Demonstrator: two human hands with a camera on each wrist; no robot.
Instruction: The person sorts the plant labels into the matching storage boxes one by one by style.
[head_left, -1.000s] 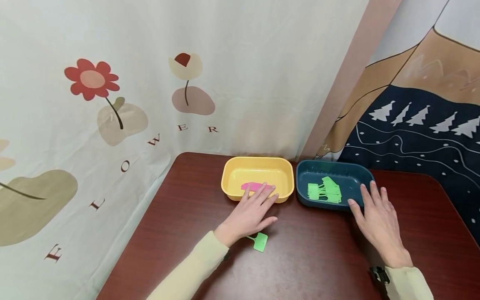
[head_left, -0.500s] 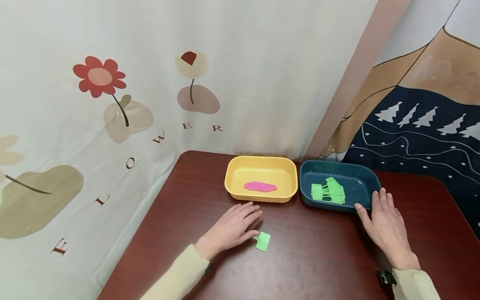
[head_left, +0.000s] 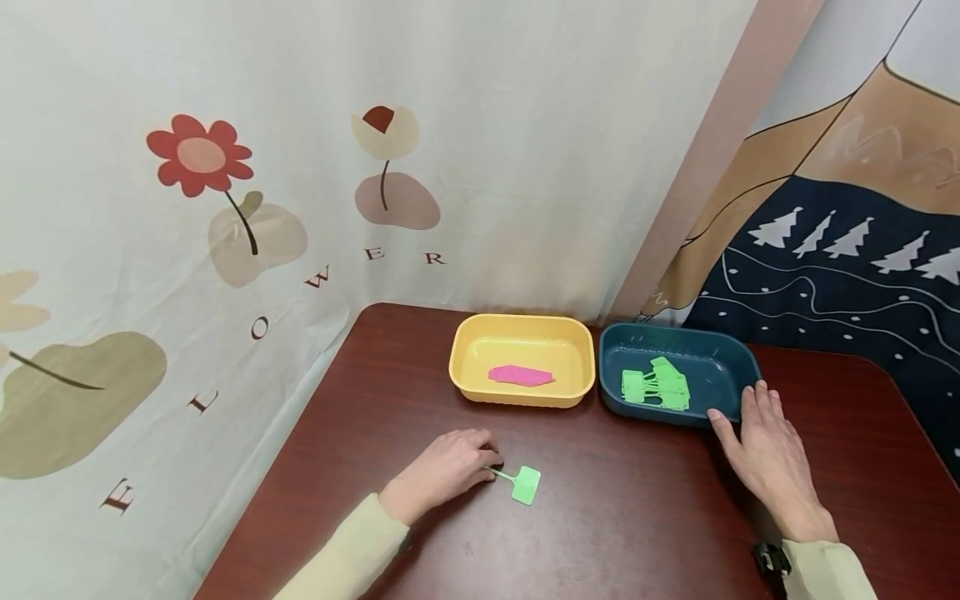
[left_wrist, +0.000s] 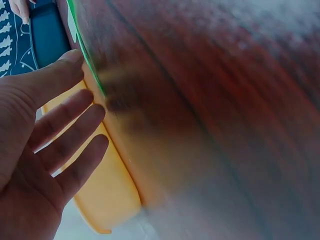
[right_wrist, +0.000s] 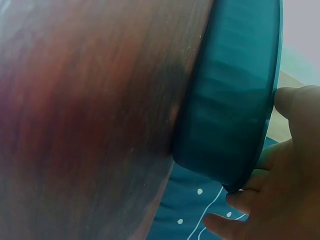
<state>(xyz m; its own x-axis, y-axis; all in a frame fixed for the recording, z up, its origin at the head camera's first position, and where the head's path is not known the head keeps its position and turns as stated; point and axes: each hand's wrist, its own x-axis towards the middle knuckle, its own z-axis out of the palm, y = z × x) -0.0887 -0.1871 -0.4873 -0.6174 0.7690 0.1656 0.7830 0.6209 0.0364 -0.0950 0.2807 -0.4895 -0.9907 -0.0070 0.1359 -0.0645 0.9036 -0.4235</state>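
A green tag with a square head and thin stem (head_left: 527,485) lies flat on the table. My left hand (head_left: 442,471) reaches it from the left, thumb and fingertips right at the stem's end. In the left wrist view the thumb and fingers (left_wrist: 92,127) stand beside the green stem, which is not wrapped by them. My right hand (head_left: 776,467) rests against the near right corner of the dark blue bin (head_left: 720,375), thumb at its rim and fingers (right_wrist: 240,200) along its outside. Several green tags (head_left: 660,385) lie in a stack inside that bin.
A yellow bin (head_left: 525,329) stands left of the blue one, with a flat pink stack (head_left: 521,376) in it. Both sit near the back edge of the brown table (head_left: 600,533). Printed curtains (head_left: 510,208) hang behind and to the left.
My left hand has drawn back from the yellow bin toward the green tag, its fingers bending down to the stem. My right hand has stayed at the blue bin's corner.
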